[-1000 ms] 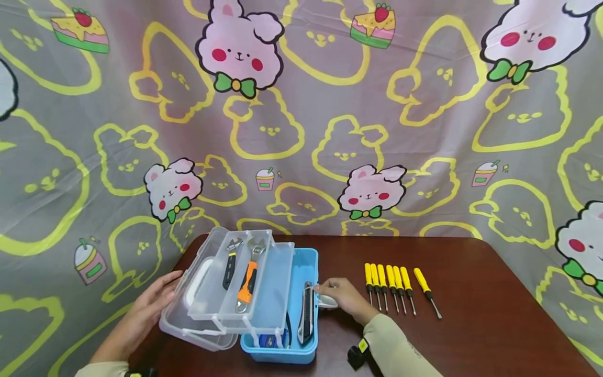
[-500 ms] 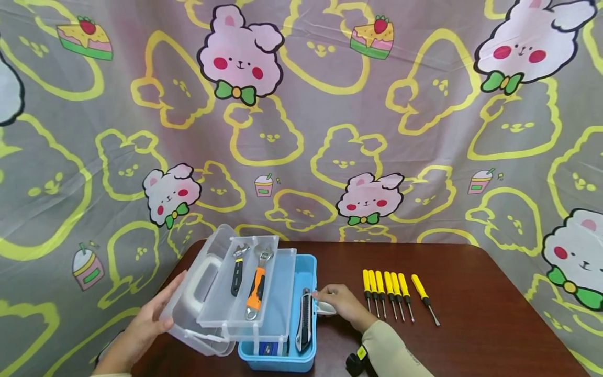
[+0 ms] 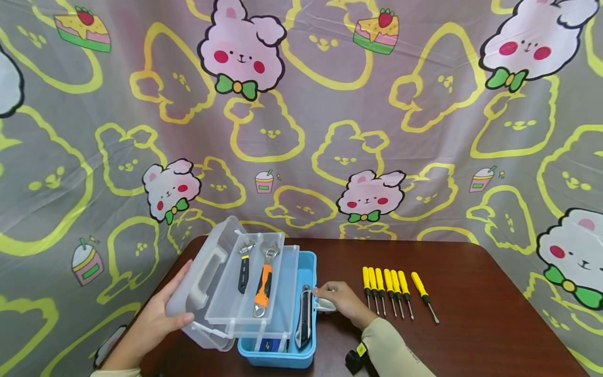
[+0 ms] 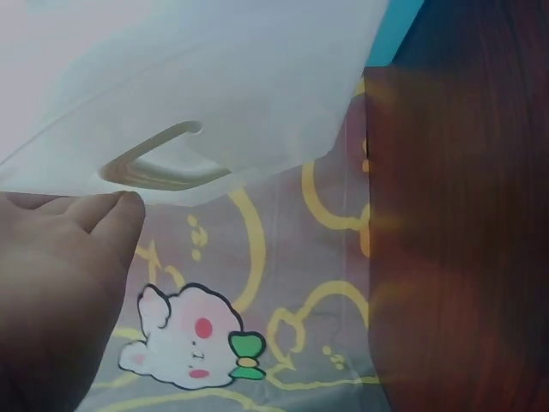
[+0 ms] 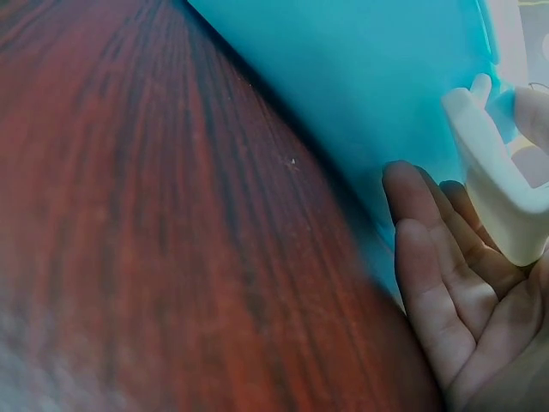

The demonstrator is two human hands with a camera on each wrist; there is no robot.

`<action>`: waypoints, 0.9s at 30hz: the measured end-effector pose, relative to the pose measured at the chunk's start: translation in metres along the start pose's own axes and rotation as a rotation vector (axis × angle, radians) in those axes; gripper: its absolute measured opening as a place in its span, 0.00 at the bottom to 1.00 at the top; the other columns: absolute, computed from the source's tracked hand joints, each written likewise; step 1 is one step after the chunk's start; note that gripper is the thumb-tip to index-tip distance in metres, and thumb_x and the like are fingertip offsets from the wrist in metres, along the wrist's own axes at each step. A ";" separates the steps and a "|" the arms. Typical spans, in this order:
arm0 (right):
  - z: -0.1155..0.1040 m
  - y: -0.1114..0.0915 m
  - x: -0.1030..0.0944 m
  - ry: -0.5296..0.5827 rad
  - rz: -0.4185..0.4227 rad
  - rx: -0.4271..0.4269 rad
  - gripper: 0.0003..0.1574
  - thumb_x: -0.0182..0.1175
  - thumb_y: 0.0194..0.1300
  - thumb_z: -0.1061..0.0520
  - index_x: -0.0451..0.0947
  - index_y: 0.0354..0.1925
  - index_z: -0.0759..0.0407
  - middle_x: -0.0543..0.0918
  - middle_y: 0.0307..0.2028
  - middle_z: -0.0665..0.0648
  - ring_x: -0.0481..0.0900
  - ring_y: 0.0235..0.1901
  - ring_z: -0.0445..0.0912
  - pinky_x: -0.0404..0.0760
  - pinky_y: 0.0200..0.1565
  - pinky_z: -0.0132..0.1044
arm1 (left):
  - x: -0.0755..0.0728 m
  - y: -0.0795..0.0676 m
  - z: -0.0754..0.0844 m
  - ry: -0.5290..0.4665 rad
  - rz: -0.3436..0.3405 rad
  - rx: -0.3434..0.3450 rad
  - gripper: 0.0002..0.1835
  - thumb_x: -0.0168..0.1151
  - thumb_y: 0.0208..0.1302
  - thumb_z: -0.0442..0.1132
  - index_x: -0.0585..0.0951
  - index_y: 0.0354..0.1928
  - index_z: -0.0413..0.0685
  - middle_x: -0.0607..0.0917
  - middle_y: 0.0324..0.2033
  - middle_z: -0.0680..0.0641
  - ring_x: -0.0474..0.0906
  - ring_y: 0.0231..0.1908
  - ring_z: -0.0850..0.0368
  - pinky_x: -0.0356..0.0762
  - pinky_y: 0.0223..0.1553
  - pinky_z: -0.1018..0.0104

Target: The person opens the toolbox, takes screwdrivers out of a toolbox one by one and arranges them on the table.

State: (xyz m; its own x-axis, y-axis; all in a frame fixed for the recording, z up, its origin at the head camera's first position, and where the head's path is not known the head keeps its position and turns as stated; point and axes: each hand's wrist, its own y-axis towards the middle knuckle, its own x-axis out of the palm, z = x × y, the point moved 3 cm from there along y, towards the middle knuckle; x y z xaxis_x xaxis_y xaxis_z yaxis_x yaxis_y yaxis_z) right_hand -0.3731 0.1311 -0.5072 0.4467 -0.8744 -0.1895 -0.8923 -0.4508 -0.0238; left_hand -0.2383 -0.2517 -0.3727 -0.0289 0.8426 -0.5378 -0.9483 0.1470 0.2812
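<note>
A blue toolbox (image 3: pixel 278 360) stands on the table with its clear lid (image 3: pixel 190 293) raised and tilted at the left and its clear trays spread out. In the head view, my left hand (image 3: pixel 157 317) rests against the lid's outer face, its thumb along the near edge. Straight fingers touch the lid in the left wrist view. My right hand (image 3: pixel 346 302) touches the toolbox's right wall beside a white latch (image 5: pixel 497 172), thumb up by the rim. An orange-handled adjustable wrench (image 3: pixel 265 285) and a black-handled one (image 3: pixel 244 269) lie in the top tray; a utility knife (image 3: pixel 304 317) lies in the blue base.
Several yellow-handled screwdrivers (image 3: pixel 395 283) lie in a row on the brown table (image 3: pixel 471 293), one (image 3: pixel 424 294) set apart on the right. A blue item (image 3: pixel 270 344) shows low in the base. Behind the table hangs a printed cloth (image 3: pixel 301 131).
My left hand has moved right and the lid has swung up with it, carrying the trays and wrenches rightward over the base. My right hand stays by the latch.
</note>
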 end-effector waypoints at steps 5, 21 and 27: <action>0.001 0.000 0.000 0.004 -0.007 -0.020 0.24 0.59 0.68 0.41 0.81 0.35 0.62 0.82 0.29 0.57 0.80 0.29 0.49 0.81 0.33 0.42 | 0.007 0.003 0.011 0.119 0.051 0.052 0.50 0.69 0.56 0.37 0.52 0.77 0.58 0.57 0.73 0.40 0.65 0.58 0.40 0.69 0.46 0.28; 0.003 0.002 -0.002 -0.006 0.008 -0.026 0.24 0.60 0.67 0.41 0.81 0.36 0.62 0.82 0.30 0.57 0.81 0.29 0.49 0.82 0.32 0.42 | 0.027 0.006 0.040 0.448 0.269 0.419 0.53 0.86 0.32 0.47 0.73 0.67 0.49 0.73 0.65 0.47 0.70 0.62 0.60 0.64 0.55 0.76; 0.003 0.001 -0.001 0.004 0.009 -0.031 0.24 0.60 0.68 0.42 0.81 0.36 0.63 0.83 0.30 0.58 0.80 0.29 0.48 0.83 0.32 0.42 | 0.036 0.009 0.047 0.460 0.256 0.500 0.51 0.84 0.34 0.54 0.75 0.64 0.45 0.74 0.63 0.46 0.74 0.59 0.54 0.64 0.55 0.78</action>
State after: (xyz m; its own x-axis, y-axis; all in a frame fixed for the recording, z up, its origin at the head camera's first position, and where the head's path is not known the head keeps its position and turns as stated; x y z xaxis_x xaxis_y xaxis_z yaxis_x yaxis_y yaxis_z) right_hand -0.3751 0.1323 -0.5096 0.4390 -0.8791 -0.1859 -0.8939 -0.4482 0.0087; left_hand -0.2332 -0.1955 -0.3517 -0.4647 0.5952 -0.6556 -0.6396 0.2863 0.7134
